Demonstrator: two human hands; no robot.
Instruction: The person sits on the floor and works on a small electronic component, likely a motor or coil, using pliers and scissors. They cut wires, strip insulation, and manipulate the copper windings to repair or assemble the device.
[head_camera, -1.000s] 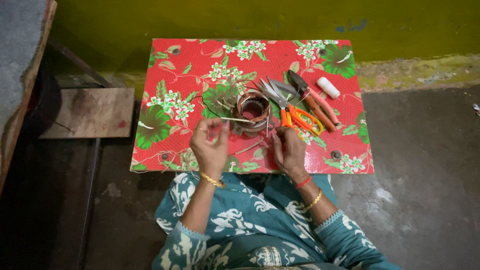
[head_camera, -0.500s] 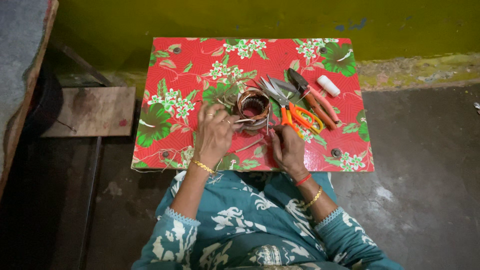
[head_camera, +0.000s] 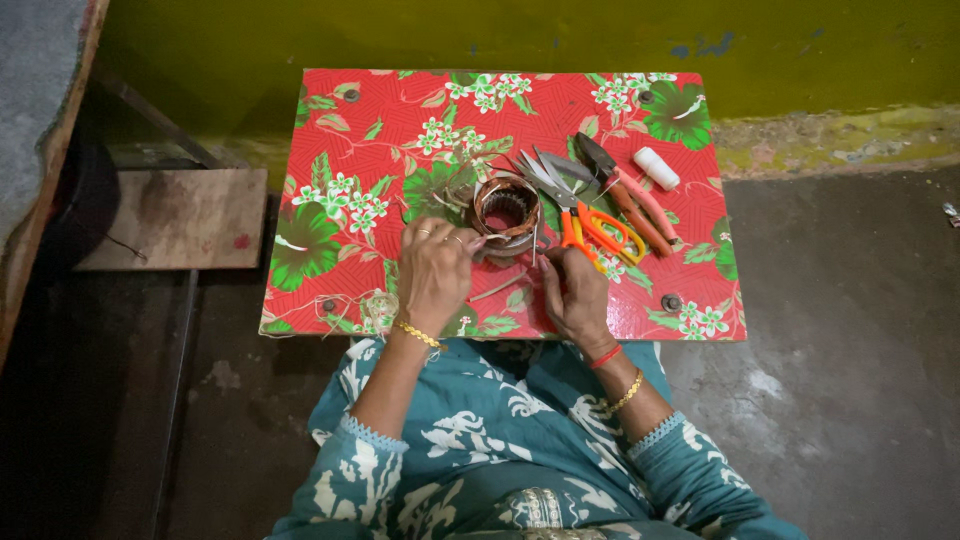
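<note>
A round stator (head_camera: 506, 203) wound with copper wire sits in the middle of the small table (head_camera: 340, 120), which has a red flowered cover. My left hand (head_camera: 435, 270) reaches to the stator's near rim, with its fingertips pinched on the winding there. My right hand (head_camera: 575, 295) rests on the table just right of the stator. Its fingers are closed on a thin wire (head_camera: 534, 235) that runs up beside the stator. A pale strip (head_camera: 497, 290) lies on the cover between my two hands.
Orange-handled scissors (head_camera: 600, 232), pliers with reddish handles (head_camera: 632, 205), a grey cutting tool (head_camera: 548, 172) and a white cylinder (head_camera: 657, 168) lie right of the stator. A wooden board (head_camera: 170, 220) sits left of the table. A yellow-green wall (head_camera: 500, 35) rises behind it, above a dark floor.
My left hand has moved from the table's near edge up to the stator's rim. My right hand has stayed in nearly the same place beside it.
</note>
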